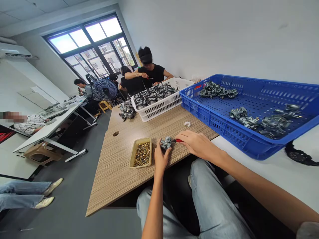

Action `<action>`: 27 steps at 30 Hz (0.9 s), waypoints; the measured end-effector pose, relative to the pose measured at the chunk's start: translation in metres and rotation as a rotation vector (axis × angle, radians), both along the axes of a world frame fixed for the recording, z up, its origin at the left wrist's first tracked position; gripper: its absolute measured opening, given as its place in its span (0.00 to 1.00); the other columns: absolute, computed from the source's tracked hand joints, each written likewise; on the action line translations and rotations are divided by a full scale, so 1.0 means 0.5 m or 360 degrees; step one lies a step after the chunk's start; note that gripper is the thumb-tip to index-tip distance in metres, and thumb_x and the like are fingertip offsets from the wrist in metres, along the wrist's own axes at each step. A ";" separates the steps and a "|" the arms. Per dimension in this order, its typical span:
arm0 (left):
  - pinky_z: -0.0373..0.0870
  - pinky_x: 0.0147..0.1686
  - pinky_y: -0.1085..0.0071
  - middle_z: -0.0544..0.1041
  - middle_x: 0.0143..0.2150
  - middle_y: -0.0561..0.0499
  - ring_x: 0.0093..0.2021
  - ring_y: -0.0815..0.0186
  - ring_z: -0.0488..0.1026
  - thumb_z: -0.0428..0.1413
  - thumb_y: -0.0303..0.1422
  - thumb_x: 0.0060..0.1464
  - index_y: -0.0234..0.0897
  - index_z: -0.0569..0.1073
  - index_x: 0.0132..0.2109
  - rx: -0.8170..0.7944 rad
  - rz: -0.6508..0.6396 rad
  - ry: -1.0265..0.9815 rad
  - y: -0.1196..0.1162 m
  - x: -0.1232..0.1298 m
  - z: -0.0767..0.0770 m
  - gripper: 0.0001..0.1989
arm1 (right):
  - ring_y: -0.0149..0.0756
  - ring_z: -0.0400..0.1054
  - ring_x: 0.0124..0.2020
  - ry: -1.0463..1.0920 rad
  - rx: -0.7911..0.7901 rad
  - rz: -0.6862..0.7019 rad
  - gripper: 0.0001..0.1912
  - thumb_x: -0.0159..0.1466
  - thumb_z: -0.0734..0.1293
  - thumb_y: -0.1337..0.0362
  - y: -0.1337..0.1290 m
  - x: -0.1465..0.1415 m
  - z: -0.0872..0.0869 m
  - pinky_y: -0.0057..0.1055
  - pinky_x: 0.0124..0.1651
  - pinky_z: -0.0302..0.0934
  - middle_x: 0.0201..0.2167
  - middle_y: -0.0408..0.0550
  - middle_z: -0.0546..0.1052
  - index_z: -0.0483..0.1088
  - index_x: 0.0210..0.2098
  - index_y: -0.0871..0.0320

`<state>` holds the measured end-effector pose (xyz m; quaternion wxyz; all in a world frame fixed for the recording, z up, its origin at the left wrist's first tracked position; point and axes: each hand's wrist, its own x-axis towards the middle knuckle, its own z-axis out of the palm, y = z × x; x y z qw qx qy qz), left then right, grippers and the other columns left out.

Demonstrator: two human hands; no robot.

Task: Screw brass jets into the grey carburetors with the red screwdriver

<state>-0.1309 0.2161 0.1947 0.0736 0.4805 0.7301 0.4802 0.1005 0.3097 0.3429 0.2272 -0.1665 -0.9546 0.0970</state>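
My left hand (161, 157) is closed around a small grey metal carburetor (166, 142), keeping it just over the wooden table (112, 176) near the front edge. From the right, my right hand (193, 143) grips a screwdriver (178, 140) by its red handle, with the tool pointed at the carburetor's side. Whether its tip touches the metal is too small to tell. Just left of my left hand stands a shallow yellowish tray (132, 162) holding many small brass jets or screws (142, 154). A small white ring-shaped item (187, 124) lies beyond my right hand.
A blue crate (211, 121) with several carburetors (276, 122) stands on the right. Behind the table's middle, a white basket (159, 113) is heaped with carburetors, more piled (127, 109) beside it. A co-worker (152, 71) sits opposite. A black watch (299, 156) lies at far right.
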 end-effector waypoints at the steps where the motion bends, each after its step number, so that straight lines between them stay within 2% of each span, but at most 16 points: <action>1: 0.69 0.63 0.51 0.78 0.60 0.39 0.60 0.50 0.76 0.63 0.45 0.62 0.41 0.63 0.73 0.0001 0.0000 0.0006 0.000 -0.001 -0.001 0.38 | 0.38 0.72 0.52 0.0003 -0.0006 -0.0002 0.19 0.71 0.61 0.77 0.000 0.000 0.000 0.30 0.46 0.65 0.51 0.47 0.78 0.70 0.56 0.52; 15: 0.70 0.63 0.52 0.78 0.60 0.39 0.60 0.50 0.76 0.65 0.44 0.60 0.42 0.64 0.73 -0.0002 -0.0042 -0.0030 0.000 -0.002 0.002 0.38 | 0.36 0.74 0.46 0.0060 -0.0146 0.0036 0.15 0.73 0.59 0.77 0.000 -0.005 -0.004 0.29 0.45 0.63 0.48 0.46 0.76 0.68 0.52 0.53; 21: 0.70 0.63 0.51 0.78 0.60 0.40 0.60 0.50 0.76 0.64 0.44 0.61 0.42 0.63 0.73 -0.0002 -0.0045 -0.0022 0.000 -0.001 0.005 0.38 | 0.39 0.76 0.40 -0.0067 -0.0055 -0.0204 0.08 0.78 0.60 0.66 -0.005 -0.006 0.000 0.30 0.34 0.59 0.49 0.50 0.75 0.66 0.55 0.55; 24: 0.70 0.63 0.51 0.78 0.61 0.39 0.60 0.50 0.76 0.64 0.43 0.61 0.42 0.63 0.73 0.0001 -0.0056 -0.0015 0.000 -0.001 0.006 0.38 | 0.41 0.78 0.40 -0.0093 -0.0084 -0.0243 0.11 0.78 0.61 0.58 -0.007 -0.006 0.007 0.31 0.33 0.59 0.50 0.51 0.76 0.65 0.56 0.56; 27: 0.70 0.63 0.51 0.78 0.61 0.39 0.60 0.50 0.75 0.64 0.44 0.61 0.42 0.63 0.73 0.0009 -0.0063 -0.0012 0.000 -0.002 0.004 0.38 | 0.40 0.77 0.39 -0.0084 -0.0102 -0.0256 0.09 0.79 0.61 0.57 -0.009 -0.009 0.008 0.31 0.33 0.59 0.48 0.50 0.76 0.66 0.52 0.56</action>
